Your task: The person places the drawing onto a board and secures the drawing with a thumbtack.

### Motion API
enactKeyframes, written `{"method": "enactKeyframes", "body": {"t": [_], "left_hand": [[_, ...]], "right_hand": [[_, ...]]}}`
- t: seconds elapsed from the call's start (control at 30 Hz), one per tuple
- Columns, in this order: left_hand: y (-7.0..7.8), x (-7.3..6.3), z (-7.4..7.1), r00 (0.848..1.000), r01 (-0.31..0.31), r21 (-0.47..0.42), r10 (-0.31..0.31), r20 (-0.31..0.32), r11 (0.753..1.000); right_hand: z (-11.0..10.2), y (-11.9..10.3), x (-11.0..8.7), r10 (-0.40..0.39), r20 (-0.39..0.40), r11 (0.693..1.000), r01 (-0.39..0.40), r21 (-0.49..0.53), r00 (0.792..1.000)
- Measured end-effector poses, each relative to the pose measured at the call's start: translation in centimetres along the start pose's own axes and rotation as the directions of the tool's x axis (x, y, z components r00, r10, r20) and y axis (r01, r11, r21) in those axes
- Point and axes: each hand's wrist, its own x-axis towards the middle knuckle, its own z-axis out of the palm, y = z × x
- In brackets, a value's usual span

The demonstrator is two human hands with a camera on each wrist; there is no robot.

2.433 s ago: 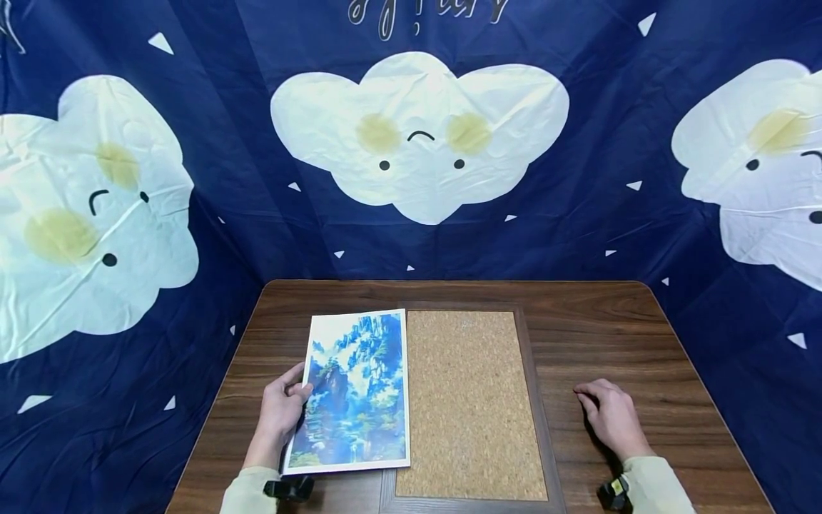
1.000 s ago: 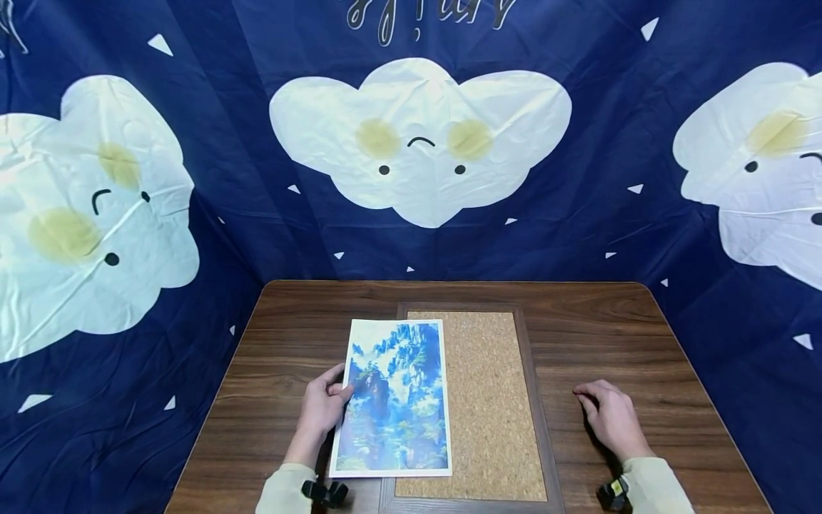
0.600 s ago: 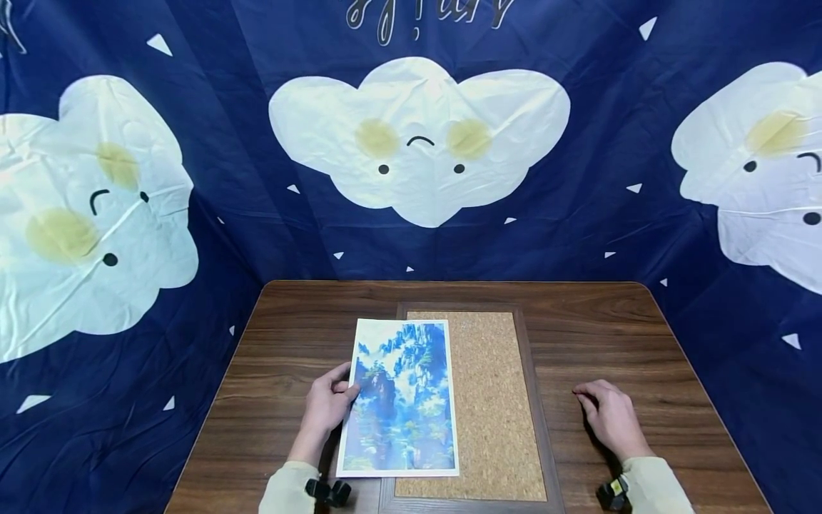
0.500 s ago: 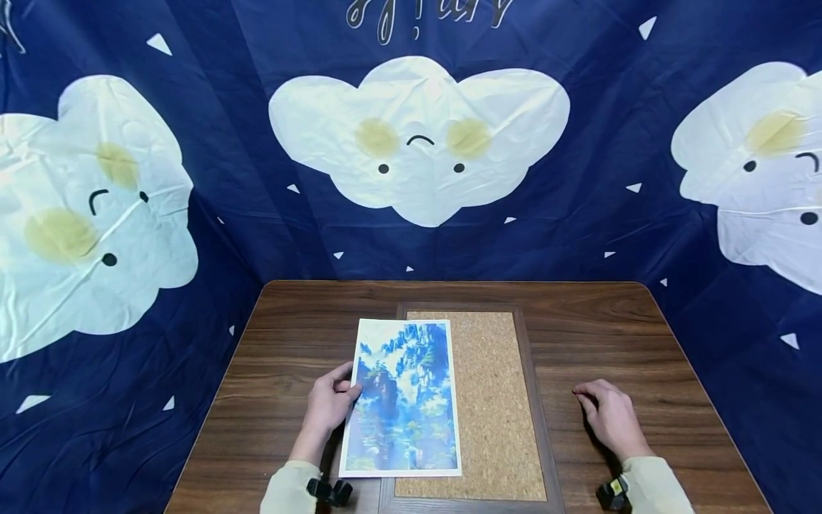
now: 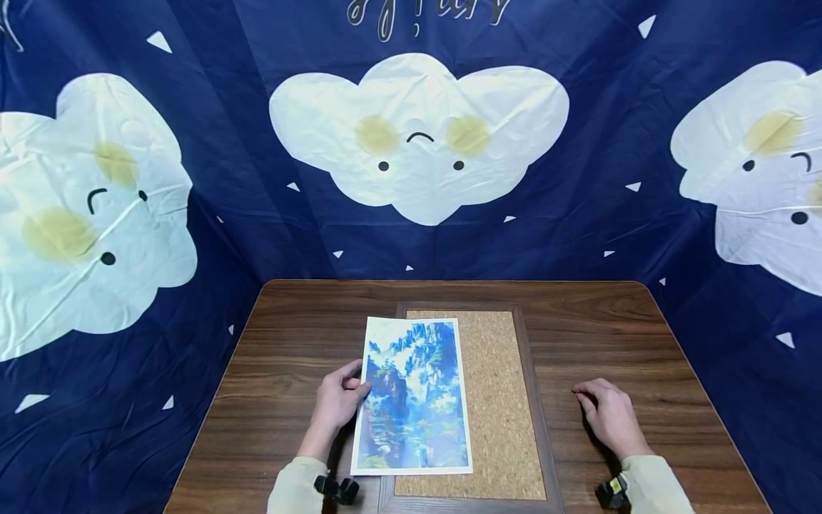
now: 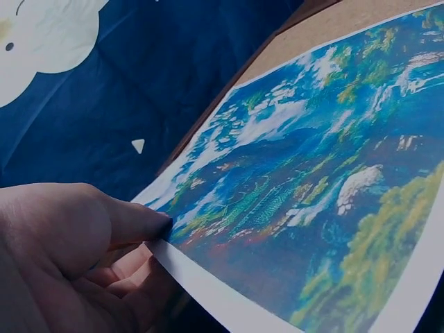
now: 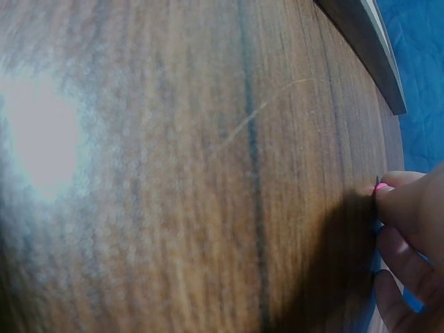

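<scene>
My left hand (image 5: 340,400) pinches a printed landscape picture (image 5: 414,400) by its left edge. In the left wrist view the thumb lies on the printed face and the fingers are curled beneath the sheet. Blue mountains and mist fill the print inside a white border. It overlaps the left half of a framed corkboard (image 5: 501,400). To the right of the board, my right hand (image 5: 613,417) is low over the table. Between its thumb and forefinger the right wrist view shows a small pink pushpin (image 7: 380,186) with a thin point sticking out; the fingers hide most of it.
The brown wooden table (image 5: 604,321) bears the corkboard, whose dark wooden frame (image 7: 368,55) also appears in the right wrist view. Blue cloth (image 5: 417,250) with white clouds hangs around the table's back and sides. Each wrist wears a black camera mount (image 5: 337,490).
My left hand has carried the picture rightward, from mostly beside the corkboard to over its left half. The right hand has stayed in place.
</scene>
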Motion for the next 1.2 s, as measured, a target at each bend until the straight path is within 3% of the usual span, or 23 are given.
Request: {"method": "enactKeyframes", "body": {"t": [1.2], "left_hand": [[2.7,-0.3,3.0,0.996,-0.073,0.055,0.07,0.05,0.996]], "right_hand": [[-0.5,-1.2,0.8,0.04,0.011,0.999,-0.04,0.029,0.999]]}}
